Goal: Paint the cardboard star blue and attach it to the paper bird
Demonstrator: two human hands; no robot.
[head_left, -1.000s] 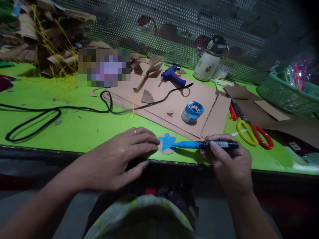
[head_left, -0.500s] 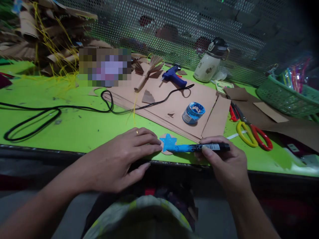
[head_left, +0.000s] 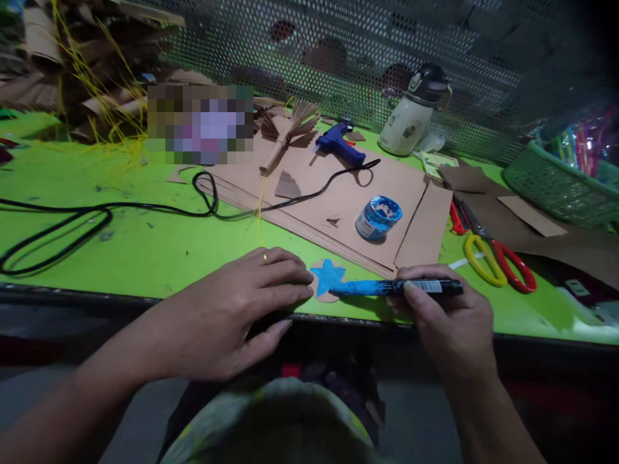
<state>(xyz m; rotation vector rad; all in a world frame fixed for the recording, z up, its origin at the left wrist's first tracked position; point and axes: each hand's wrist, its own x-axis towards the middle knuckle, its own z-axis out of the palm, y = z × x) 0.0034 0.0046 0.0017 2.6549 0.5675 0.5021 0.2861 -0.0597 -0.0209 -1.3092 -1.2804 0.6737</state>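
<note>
My right hand (head_left: 452,325) is closed round a black marker (head_left: 428,287) with a barcode label; its far end is coated in blue paint. The marker's painted tip rests at the lower right of a blue star (head_left: 329,276) on a small round piece of brown cardboard (head_left: 327,297), which lies near the front table edge. Fingertips of my left hand (head_left: 232,312) lie stretched out at the left rim of that piece, thumb apart. Just beyond sits a small open jar of blue paint (head_left: 370,227), blue smeared inside.
Stacked brown cardboard sheets (head_left: 314,193) carry a blue glue gun (head_left: 341,145) with a black cord (head_left: 159,207), and a folded-paper fan shape (head_left: 283,138). Rightward are scissors (head_left: 503,261), a green basket (head_left: 556,177) and a bottle (head_left: 409,119). Yellow strands (head_left: 104,122) trail at left.
The marker and my right hand have shifted slightly right, drawing the tip along the star's lower right. My left hand stays at the cardboard piece. The view has turned a little.
</note>
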